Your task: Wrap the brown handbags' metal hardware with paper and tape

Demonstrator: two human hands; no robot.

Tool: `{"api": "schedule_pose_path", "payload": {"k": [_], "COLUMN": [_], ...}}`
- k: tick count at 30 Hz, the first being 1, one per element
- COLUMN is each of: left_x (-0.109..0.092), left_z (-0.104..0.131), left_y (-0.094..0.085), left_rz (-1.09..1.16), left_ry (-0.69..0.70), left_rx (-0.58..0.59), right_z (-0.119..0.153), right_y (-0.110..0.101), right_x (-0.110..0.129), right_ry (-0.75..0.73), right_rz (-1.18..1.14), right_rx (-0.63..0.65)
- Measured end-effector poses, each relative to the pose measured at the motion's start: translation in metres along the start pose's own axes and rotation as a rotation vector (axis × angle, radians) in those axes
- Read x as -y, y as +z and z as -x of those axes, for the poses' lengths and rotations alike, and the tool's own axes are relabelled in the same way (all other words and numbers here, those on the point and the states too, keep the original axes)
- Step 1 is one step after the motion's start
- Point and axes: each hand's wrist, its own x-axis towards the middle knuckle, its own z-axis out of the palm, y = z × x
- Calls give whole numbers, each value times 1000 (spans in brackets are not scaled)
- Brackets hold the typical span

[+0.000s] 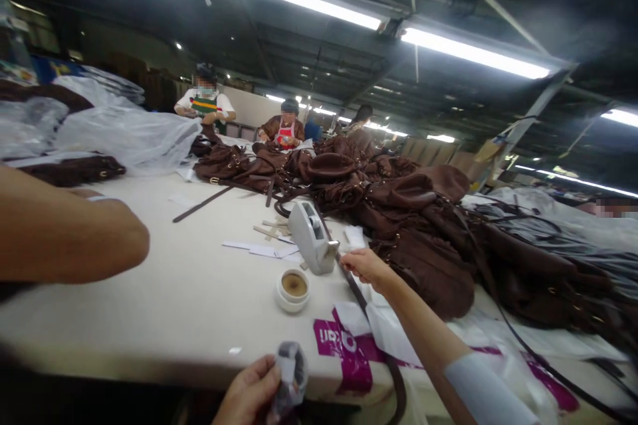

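Plastic sheeting (132,136) lies heaped at the far left of the white table (149,312), and below it a bare bent arm (74,232) juts in from the edge; whose it is, I cannot tell. Beyond the table sit two co-workers, one in a striped apron (204,105), the next in a red apron (286,135). At the near edge, the left hand (252,388) pinches a plastic-wrapped roll (293,372), thumb on its left side, the roll standing out to the right of the grip. Above lie white paper strips (262,250); just beyond the roll, a round white pot (293,289) with brown inside rests on the tabletop. Next comes the grey tape dispenser (312,242), its metal end turned to the right. Right beside that end is the right hand (366,267), fingers curled; I cannot tell whether they grip any tape. Purple printed tape (343,352) is stuck to the table below, and a dark strap (397,385) hangs over the edge. Brown leather bags (419,265) pile up on the right.
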Motion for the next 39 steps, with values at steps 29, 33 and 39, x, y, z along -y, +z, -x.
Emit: {"api": "schedule_pose_path", "payload": {"k": [29, 33, 39], "left_x": [-10, -8, 0], "left_z": [21, 22, 23], "left_y": [35, 36, 38], "left_rz": [-74, -123, -151], "left_ry": [46, 88, 153], "left_rx": [-99, -107, -79], "right_z": [145, 146, 150], "right_y": [79, 85, 89], "right_x": [-18, -19, -20], "right_ry": [-375, -352, -317], "right_rz": [-173, -132, -43], "right_rx": [362, 305, 152]}}
